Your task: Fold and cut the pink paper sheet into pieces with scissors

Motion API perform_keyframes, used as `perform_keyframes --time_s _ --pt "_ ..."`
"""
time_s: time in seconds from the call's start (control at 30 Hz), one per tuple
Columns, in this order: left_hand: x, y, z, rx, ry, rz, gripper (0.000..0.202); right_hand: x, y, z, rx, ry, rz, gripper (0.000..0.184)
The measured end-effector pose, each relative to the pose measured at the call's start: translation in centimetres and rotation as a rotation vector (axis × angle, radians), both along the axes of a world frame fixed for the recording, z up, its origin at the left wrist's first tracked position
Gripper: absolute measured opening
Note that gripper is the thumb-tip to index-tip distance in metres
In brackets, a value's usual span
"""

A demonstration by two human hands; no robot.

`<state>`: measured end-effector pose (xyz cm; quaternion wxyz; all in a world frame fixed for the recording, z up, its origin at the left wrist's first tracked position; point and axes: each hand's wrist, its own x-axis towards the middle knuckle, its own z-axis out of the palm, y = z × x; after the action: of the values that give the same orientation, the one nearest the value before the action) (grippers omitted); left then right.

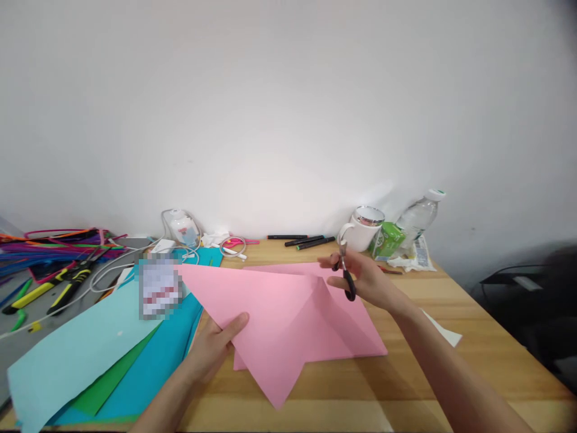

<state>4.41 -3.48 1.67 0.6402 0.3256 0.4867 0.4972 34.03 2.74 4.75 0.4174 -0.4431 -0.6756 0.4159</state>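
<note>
Apparently unfinished: at lower centre the left hand [220, 338] pinches a pink sheet [270, 319]; right of centre, the right hand [368, 281], fingers loosely spread, carries scissors [350, 290]; cuts made are unclear.

A single camera, worn on the person's head, gives the whole view. From above the near side of a wooden desk [496, 361], it looks forward and down, facing the pale wall [288, 120] nearly square on. The wall fills the upper half, the desk the lower. The left forearm [175, 379] and right forearm [444, 361] enter from the bottom edge, so both hands are seen from the wearer's own side, fairly near, with pink paper [270, 319] about mid-width; the marker pens [315, 243] by the wall lie farther off. The wide field reaches from yellow-and-black pliers [72, 286] at left to beyond the desk's right edge.
</note>
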Motion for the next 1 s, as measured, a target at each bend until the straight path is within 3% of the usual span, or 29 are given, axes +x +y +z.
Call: perform_keyframes --time_s 0.1,0.23,0.37,0.5,0.83,1.0 --pt "-0.2 0.0 0.4 0.046 0.056 0.049 0.043 -1.0 0.7 -0.4 -0.104 0.017 0.117 0.03" --pt "-0.3 -0.2 0.7 0.093 0.119 0.038 0.043 -1.5 0.9 -0.9 -0.139 0.069 0.103 0.029" --pt "-0.1 -0.7 0.3 0.089 0.112 -0.129 0.042 -1.3 0.9 -0.3 -0.161 0.116 0.029 0.033" --pt "0.7 -0.9 -0.2 -0.013 0.09 -0.328 0.033 -0.9 0.9 0.9 -0.181 0.148 -0.035 0.036" --pt "1.8 -1.0 -0.9 -0.075 0.082 -0.332 0.032 0.2 1.7 2.8 -0.229 0.173 -0.044 0.037" --pt "1.6 -0.6 -0.6 0.025 0.101 -0.349 0.024 -0.1 1.5 3.3 -0.228 0.168 -0.059 0.036"
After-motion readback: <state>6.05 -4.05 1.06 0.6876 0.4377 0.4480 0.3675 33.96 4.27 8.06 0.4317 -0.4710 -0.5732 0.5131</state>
